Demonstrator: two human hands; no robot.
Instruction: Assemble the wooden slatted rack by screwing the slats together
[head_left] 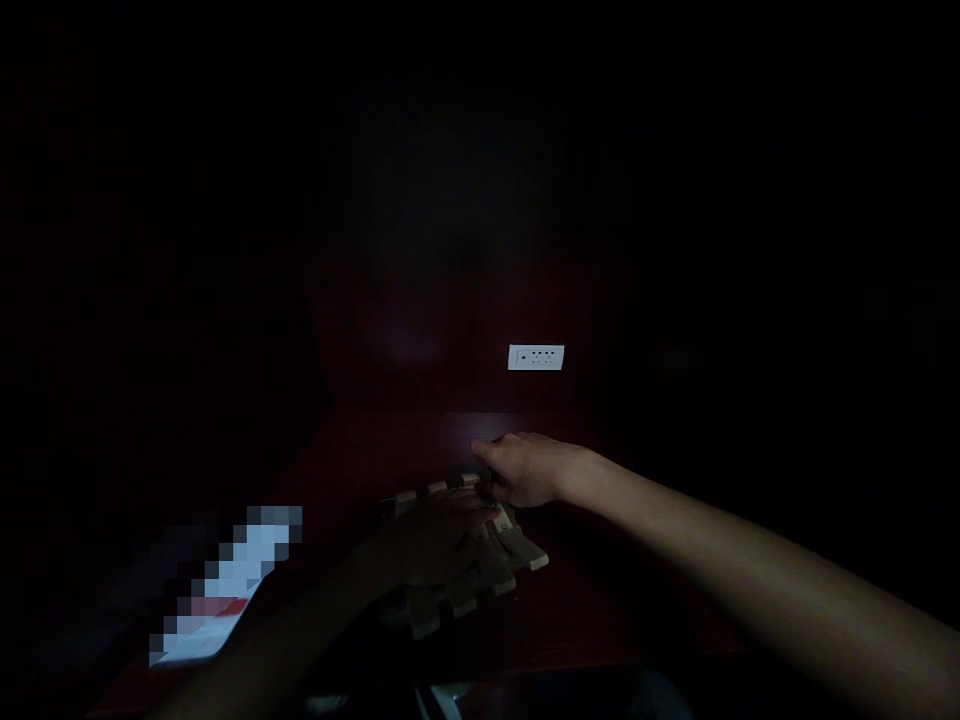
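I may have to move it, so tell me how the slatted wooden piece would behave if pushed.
The slatted wooden piece would probably stay stiff, since its slats look straight and solid. It seems unlikely to roll, lying broad and low under the left hand. It might slide, as the table shows a faint sheen.

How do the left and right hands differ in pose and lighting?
The left hand lies spread over the slatted wooden piece, while the right hand is curled at its far right side. The left hand is in deeper shadow; the right hand is lit brighter. Both are bare.
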